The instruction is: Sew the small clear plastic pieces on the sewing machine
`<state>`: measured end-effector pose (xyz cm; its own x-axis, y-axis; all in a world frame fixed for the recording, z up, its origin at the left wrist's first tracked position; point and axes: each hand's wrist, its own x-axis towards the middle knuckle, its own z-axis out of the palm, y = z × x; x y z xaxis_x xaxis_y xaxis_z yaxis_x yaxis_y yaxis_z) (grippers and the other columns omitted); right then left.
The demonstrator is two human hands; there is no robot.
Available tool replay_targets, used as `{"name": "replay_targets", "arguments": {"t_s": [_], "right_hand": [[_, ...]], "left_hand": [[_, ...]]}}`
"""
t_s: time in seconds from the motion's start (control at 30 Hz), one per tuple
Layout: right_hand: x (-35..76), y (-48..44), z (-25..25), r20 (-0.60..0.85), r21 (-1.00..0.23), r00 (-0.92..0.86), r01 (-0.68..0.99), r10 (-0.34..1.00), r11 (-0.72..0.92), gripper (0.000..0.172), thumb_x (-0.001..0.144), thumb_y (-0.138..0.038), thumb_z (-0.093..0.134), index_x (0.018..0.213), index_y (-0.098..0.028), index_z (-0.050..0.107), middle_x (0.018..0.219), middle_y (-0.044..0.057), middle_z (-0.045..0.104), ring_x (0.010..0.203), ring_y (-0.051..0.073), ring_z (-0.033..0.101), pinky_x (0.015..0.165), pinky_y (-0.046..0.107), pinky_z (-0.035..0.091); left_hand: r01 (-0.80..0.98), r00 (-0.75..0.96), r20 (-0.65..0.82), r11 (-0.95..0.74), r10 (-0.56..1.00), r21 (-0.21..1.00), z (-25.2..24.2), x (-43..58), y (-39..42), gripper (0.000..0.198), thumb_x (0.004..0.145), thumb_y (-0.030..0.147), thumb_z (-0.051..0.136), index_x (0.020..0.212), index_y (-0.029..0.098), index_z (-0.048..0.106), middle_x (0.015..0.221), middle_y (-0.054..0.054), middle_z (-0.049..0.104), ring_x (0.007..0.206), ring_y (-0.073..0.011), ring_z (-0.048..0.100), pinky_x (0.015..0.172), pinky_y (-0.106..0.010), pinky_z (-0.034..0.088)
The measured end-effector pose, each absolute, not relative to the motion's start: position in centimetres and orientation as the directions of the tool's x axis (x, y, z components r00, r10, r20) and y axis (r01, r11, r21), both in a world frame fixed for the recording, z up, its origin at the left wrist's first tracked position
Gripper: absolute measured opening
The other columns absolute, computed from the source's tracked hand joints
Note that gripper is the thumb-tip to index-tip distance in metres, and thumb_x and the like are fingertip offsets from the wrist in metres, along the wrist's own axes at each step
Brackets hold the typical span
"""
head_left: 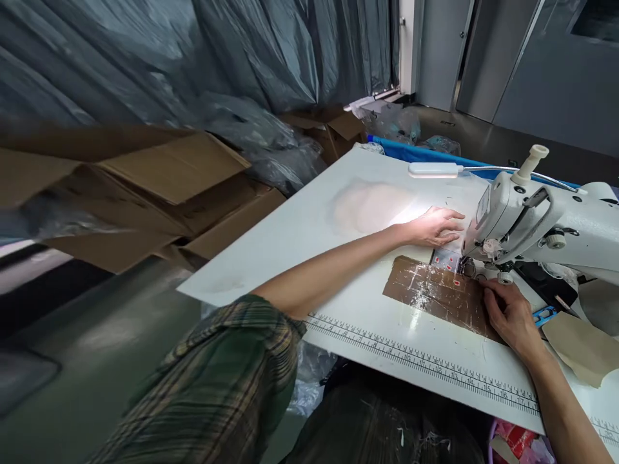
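While the left hand (438, 227) lay loosely spread near the machine (585, 222), the right hand (511, 314) met the sheet (430, 290), grip unclear.

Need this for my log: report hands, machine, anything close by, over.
Left hand open, beside the machine. Right hand at right end of brown patch, grip unclear. Blue tool and tan sheet near that hand.

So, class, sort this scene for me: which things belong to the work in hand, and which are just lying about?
Part of the work:
- sewing machine
- left hand and right hand, both near the needle area
- lamp, lighting the left hand
- table

Apparently just lying about:
- cardboard box
- plastic bags
- brown paper
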<state>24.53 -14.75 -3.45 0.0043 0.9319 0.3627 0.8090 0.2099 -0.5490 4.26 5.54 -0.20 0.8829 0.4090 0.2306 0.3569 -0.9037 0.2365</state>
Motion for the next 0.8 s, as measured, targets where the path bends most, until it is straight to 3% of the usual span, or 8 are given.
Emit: {"name": "replay_targets", "arguments": {"t_s": [0.07, 0.2, 0.37, 0.5, 0.63, 0.8], "right_hand": [[24.5, -14.8, -3.8, 0.370, -0.540, 0.002, 0.814, 0.929, 0.213, 0.032, 0.093, -0.036, 0.045, 0.100, -0.021, 0.072, 0.097, 0.010, 0.069, 0.085, 0.023, 0.065, 0.075, 0.038, 0.054], [24.4, -14.8, -4.3, 0.416, -0.504, -0.005, 0.831, 0.909, 0.236, 0.035, 0.095, -0.039, 0.042, 0.101, -0.021, 0.071, 0.093, 0.010, 0.068, 0.083, 0.023, 0.066, 0.074, 0.038, 0.055], [24.7, -14.9, -5.4, 0.496, -0.419, -0.027, 0.868, 0.868, 0.266, 0.038, 0.094, -0.042, 0.042, 0.100, -0.021, 0.073, 0.088, 0.010, 0.068, 0.074, 0.021, 0.067, 0.065, 0.035, 0.056], [25.5, -14.6, -6.6, 0.508, -0.381, -0.016, 0.893, 0.861, 0.241, 0.041, 0.094, -0.046, 0.041, 0.098, -0.023, 0.074, 0.090, 0.009, 0.070, 0.076, 0.022, 0.069, 0.062, 0.034, 0.056], [26.6, -14.6, -7.1, 0.420, -0.370, -0.061, 0.899, 0.905, 0.233, 0.040, 0.093, -0.048, 0.043, 0.104, -0.025, 0.074, 0.092, 0.009, 0.071, 0.078, 0.024, 0.070, 0.062, 0.035, 0.057], [26.5, -14.8, -7.4, 0.448, -0.365, -0.014, 0.910, 0.894, 0.197, 0.045, 0.092, -0.053, 0.040, 0.102, -0.027, 0.074, 0.092, 0.009, 0.071, 0.078, 0.028, 0.069, 0.064, 0.043, 0.058]], "left_hand": [[0.398, 0.833, 0.308, -0.884, 0.460, 0.245, 0.3, 1.6, 5.0, 0.033, 0.097, 0.034, 0.046, 0.122, 0.023, 0.064, 0.141, -0.009, 0.054, 0.124, -0.0250, 0.054, 0.106, -0.043, 0.039], [0.527, 0.610, 0.469, -0.769, 0.639, 0.362, 0.5, -5.2, 4.4, 0.030, 0.094, 0.034, 0.051, 0.114, 0.021, 0.068, 0.125, -0.008, 0.065, 0.116, -0.0232, 0.060, 0.102, -0.042, 0.047], [0.669, 0.285, 0.461, -0.519, 0.840, 0.532, -0.7, -10.9, 3.9, 0.027, 0.091, 0.034, 0.054, 0.105, 0.019, 0.072, 0.115, -0.007, 0.069, 0.104, -0.0212, 0.066, 0.095, -0.035, 0.053], [0.728, 0.274, 0.404, -0.463, 0.873, 0.506, -1.0, -11.5, 3.9, 0.023, 0.090, 0.034, 0.059, 0.101, 0.020, 0.074, 0.110, -0.006, 0.070, 0.101, -0.0202, 0.067, 0.093, -0.034, 0.053], [0.755, 0.326, 0.353, -0.466, 0.877, 0.461, -1.0, -10.9, 3.9, 0.016, 0.081, 0.033, 0.072, 0.091, 0.021, 0.075, 0.102, -0.004, 0.072, 0.100, -0.0222, 0.066, 0.097, -0.039, 0.048], [0.775, 0.331, 0.334, -0.456, 0.883, 0.438, -0.7, -10.7, 3.1, 0.013, 0.086, 0.033, 0.069, 0.085, 0.021, 0.075, 0.099, -0.002, 0.071, 0.097, -0.0210, 0.066, 0.100, -0.044, 0.041]]}}
